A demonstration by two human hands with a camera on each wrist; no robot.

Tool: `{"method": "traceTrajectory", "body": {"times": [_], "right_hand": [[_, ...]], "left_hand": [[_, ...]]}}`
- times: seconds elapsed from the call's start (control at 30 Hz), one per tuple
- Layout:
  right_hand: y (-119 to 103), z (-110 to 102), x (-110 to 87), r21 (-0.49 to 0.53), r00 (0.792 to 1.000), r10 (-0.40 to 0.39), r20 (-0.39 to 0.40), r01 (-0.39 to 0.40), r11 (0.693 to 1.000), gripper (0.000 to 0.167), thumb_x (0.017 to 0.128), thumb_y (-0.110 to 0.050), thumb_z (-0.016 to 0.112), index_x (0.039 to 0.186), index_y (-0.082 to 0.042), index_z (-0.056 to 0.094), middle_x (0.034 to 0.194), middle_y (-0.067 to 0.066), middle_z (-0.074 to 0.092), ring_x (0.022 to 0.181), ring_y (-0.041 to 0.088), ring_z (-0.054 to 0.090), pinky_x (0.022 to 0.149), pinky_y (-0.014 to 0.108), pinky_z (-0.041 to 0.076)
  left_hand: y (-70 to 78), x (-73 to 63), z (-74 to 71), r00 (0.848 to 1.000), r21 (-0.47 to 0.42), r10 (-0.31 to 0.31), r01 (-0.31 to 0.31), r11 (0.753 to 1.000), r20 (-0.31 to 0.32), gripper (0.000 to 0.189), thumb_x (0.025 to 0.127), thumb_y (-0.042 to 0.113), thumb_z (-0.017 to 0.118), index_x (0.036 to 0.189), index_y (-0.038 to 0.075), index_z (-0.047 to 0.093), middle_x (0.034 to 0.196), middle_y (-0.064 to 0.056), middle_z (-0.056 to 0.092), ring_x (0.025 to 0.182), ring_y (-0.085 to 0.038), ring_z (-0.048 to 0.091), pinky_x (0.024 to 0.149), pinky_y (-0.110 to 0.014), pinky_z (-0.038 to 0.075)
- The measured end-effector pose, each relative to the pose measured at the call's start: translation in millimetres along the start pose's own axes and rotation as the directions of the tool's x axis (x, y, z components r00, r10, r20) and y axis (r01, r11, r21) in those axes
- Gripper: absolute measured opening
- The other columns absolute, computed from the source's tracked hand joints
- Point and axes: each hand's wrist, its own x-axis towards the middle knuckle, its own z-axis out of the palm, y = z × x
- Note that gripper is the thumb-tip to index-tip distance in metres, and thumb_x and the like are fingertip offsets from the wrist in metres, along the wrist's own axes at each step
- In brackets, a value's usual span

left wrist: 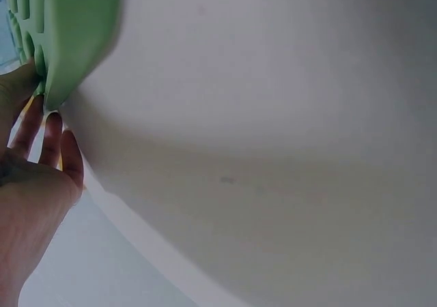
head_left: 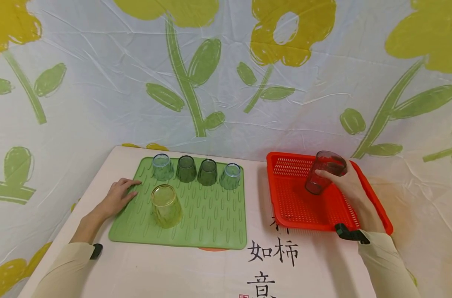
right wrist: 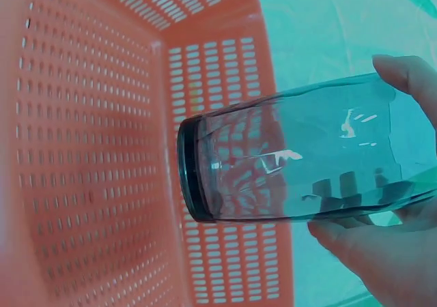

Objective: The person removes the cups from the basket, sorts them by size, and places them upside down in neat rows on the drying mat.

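My right hand (head_left: 347, 180) grips a tall, dark-tinted drinking glass (head_left: 315, 182) over the red plastic basket (head_left: 304, 223). The glass is tilted; in the right wrist view its thick base (right wrist: 193, 170) overlaps the slotted basket wall (right wrist: 222, 68), and nothing shows inside it. At the left edge of the green drying mat (head_left: 211, 229), my left hand (head_left: 118, 196) rests with fingers extended, its fingertips right at the rim. A larger yellow glass (head_left: 167, 213) stands on the mat near that hand.
Along the mat's back edge stand several smaller glasses: a bluish one (head_left: 162, 169), two dark ones (head_left: 186, 170) (head_left: 207, 174) and another bluish one (head_left: 231, 178). A flower-patterned cloth (head_left: 233, 95) hangs behind the white table (head_left: 155, 269), which bears black written characters.
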Motion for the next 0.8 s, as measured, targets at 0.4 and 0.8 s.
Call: {"method": "traceTrajectory", "body": {"times": [0.4, 0.8], "right_hand": [[-10, 17, -13.1, 0.267, 0.994, -0.11, -0.008, 0.108, 0.958, 0.066, 0.094, -0.006, 0.076, 0.149, -0.012, 0.04, 0.126, -0.005, 0.06, 0.111, 0.006, 0.059, 0.087, 0.012, 0.049], [-26, 30, -28.5, 0.291, 0.991, -0.127, -0.036, 0.132, 0.948, 0.067, 0.092, -0.006, 0.078, 0.147, -0.011, 0.041, 0.13, 0.001, 0.058, 0.114, 0.009, 0.058, 0.088, 0.013, 0.049]], "left_hand": [[-2.2, -0.7, 3.6, 0.999, 0.004, 0.025, -0.024, 1.0, -0.025, 0.034, 0.097, -0.004, 0.066, 0.13, -0.008, 0.06, 0.121, -0.031, 0.055, 0.104, -0.045, 0.047, 0.083, -0.049, 0.035], [4.4, -2.8, -1.6, 1.0, -0.025, 0.02, -0.02, 0.999, -0.009, 0.032, 0.098, -0.004, 0.065, 0.128, -0.012, 0.059, 0.127, -0.037, 0.052, 0.111, -0.052, 0.048, 0.088, -0.06, 0.038]]}}
